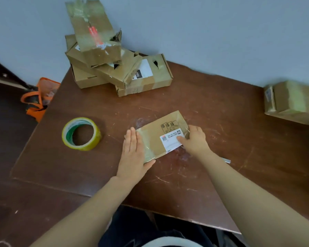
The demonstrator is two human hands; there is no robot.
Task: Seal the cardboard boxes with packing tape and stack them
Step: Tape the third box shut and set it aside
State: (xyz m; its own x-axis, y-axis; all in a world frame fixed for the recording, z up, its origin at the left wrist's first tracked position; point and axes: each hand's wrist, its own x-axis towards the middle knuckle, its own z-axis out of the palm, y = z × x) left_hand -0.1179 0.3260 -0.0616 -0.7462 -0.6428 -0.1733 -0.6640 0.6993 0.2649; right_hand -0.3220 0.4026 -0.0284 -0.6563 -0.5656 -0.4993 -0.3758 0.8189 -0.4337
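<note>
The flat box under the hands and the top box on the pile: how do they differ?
The flat box is thin and lies level on the table; the top box is chunkier and sits tilted. The flat box carries a white label, the top box a red strip. The left hand and right hand touch only the flat box, not the top box. Both are taped brown cardboard.

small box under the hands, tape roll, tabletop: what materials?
small box: matte brown cardboard, glossy tape sheen across it.
tape roll: translucent yellowish film, likely plastic, shiny.
tabletop: dark brown wood or laminate, unclear; pale scratches.
</note>
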